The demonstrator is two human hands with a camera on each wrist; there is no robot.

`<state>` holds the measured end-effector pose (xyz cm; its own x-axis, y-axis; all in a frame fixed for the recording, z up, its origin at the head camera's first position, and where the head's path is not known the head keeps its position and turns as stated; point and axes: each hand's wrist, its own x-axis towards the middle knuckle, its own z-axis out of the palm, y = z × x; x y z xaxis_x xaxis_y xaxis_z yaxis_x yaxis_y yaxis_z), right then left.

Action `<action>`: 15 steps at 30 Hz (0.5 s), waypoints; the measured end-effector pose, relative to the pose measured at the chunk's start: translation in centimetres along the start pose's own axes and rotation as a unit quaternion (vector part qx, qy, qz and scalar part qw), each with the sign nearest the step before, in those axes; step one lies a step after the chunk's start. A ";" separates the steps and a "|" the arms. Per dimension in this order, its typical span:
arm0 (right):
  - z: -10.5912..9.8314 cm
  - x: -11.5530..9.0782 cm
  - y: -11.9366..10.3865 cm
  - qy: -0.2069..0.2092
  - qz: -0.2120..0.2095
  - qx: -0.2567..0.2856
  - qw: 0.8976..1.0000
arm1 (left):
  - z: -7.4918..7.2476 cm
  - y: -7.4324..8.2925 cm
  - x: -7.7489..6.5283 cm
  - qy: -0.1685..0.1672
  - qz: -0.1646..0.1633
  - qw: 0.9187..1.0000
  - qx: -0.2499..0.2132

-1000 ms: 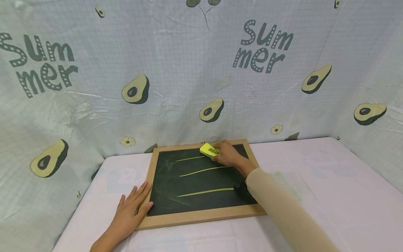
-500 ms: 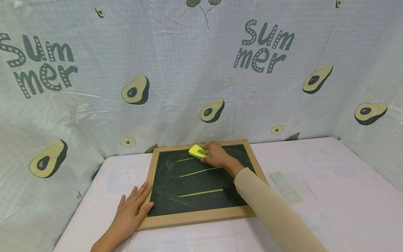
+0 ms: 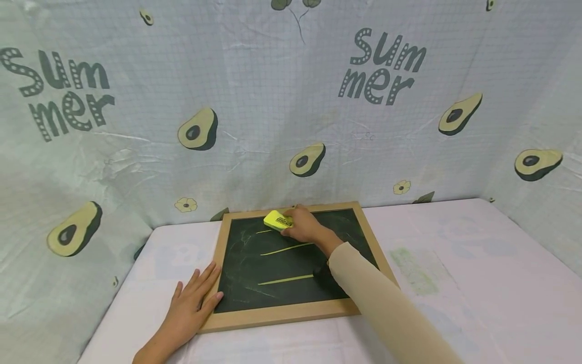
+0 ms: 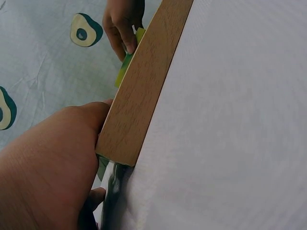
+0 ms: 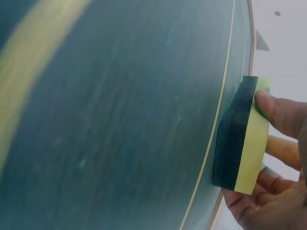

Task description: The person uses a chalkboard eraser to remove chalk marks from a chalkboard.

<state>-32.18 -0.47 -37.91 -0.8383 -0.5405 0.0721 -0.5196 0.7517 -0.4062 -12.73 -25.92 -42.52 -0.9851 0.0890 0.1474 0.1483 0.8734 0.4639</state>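
Note:
A chalkboard (image 3: 241,283) with a wooden frame lies on the table, bearing three yellow chalk lines. My right hand (image 3: 305,226) grips a yellow chalkboard eraser (image 3: 275,220) over the top line, near the board's far edge. Only a short left piece of that line shows beside the eraser. In the right wrist view, the thumb and fingers pinch the eraser's yellow back (image 5: 253,148), and its dark felt (image 5: 233,139) faces the board. My left hand (image 3: 187,306) rests with spread fingers on the frame's left side; the left wrist view shows it against the frame's corner (image 4: 129,124).
The pale tablecloth (image 3: 491,263) has a greenish chalk smudge (image 3: 416,270) to the right of the board. Behind the table hangs a sheet (image 3: 254,91) printed with avocados and lettering. Faint chalk marks show on the board's left part.
My right hand has moved left with the eraser along the top chalk line, and less of that line is visible. The left hand has stayed on the frame.

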 end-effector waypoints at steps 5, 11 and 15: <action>0.5 0.3 -0.7 -0.004 -0.002 0.001 1.000 | 0.1 0.1 0.1 -0.003 -0.003 1.000 0.003; 0.9 0.7 -1.7 -0.015 0.000 0.013 1.000 | 0.1 0.2 0.0 -0.007 -0.010 1.000 0.010; 1.1 1.0 -2.3 -0.017 0.003 0.008 1.000 | 0.0 0.1 0.0 -0.005 -0.010 1.000 0.014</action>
<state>-31.65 -3.18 -37.90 -0.8352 -0.5487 0.0378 -0.5111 0.7488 -0.4220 -12.70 -25.87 -42.52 -0.9887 0.0753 0.1298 0.1257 0.8879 0.4426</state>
